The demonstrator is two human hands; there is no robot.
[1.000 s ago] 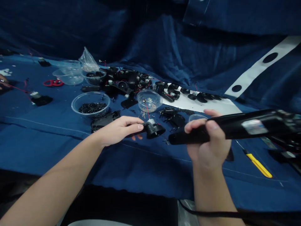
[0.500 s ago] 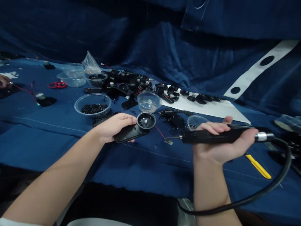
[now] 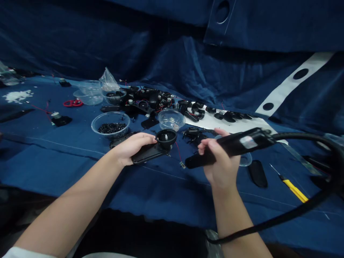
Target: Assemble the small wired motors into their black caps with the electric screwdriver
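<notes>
You are gripping a black plastic housing (image 3: 147, 154) in your left hand (image 3: 134, 148), fingers pressed together, while your right hand (image 3: 218, 161) is wrapping tightly around a corded electric screwdriver (image 3: 236, 145).

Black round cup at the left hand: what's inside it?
The cup holds a small silver piece at its centre; anything deeper is shadowed, and its underside is hidden by the black casing in the left hand.

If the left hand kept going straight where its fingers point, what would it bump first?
The left hand would meet the round black cup first. The cup sits on the end of the black plastic piece that the hand holds, right by the fingertips, so they may already be touching it.
</notes>
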